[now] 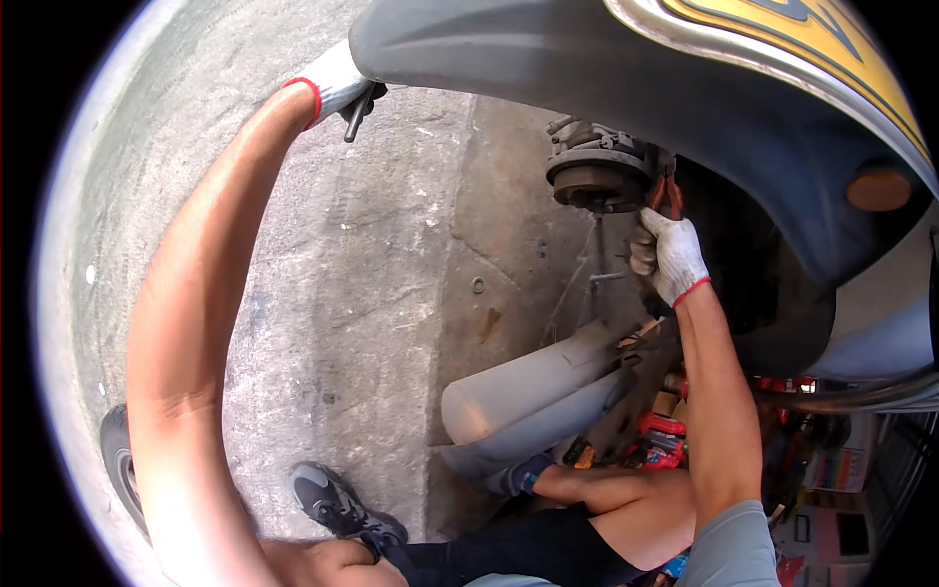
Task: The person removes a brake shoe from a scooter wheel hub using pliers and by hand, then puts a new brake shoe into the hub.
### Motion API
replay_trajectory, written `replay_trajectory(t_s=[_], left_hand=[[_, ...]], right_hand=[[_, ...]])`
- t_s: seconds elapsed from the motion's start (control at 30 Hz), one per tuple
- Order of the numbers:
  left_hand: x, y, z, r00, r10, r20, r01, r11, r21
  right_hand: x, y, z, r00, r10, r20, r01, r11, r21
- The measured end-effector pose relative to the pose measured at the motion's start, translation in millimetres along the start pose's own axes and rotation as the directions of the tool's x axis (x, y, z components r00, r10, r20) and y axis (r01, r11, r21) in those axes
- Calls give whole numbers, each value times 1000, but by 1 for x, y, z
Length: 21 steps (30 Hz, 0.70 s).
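Note:
My right hand (673, 252), in a white work glove with a red cuff, is closed on red-handled pliers (666, 194). Their jaws point up, beside a worn, rusty-brown round hub (595, 174) under the vehicle's body. Up at the far left, my left hand (337, 80) wears a matching glove and lies against the end of a dark grey fender (469, 47). A short dark rod (356, 119) sticks out below that hand, which seems closed round it; its fingers are mostly hidden.
A grey cylindrical muffler (518, 386) lies low in the middle, near my legs. A small ring (477, 285) rests on the stained concrete floor (342, 254). Red tools (663, 438) crowd the lower right. A tyre (119, 460) stands at the left edge.

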<state>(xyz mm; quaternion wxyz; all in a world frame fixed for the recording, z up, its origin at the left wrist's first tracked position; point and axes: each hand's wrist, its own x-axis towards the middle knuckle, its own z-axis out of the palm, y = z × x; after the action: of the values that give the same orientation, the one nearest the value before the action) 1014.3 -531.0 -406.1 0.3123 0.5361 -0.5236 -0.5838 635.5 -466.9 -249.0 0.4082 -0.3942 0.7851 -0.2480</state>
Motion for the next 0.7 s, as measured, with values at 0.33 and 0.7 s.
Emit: replay_trajectory(t_s=[0.33,0.7], left_hand=[[13,-34,22,568,789,-235,-468,544,696],[22,-8,37,767,424,-482,-479,878,8]], right_hand=[[0,2,-3,999,-2,46,-2,996,85],[1,3,3,1000,-7,-12,8,997,75]])
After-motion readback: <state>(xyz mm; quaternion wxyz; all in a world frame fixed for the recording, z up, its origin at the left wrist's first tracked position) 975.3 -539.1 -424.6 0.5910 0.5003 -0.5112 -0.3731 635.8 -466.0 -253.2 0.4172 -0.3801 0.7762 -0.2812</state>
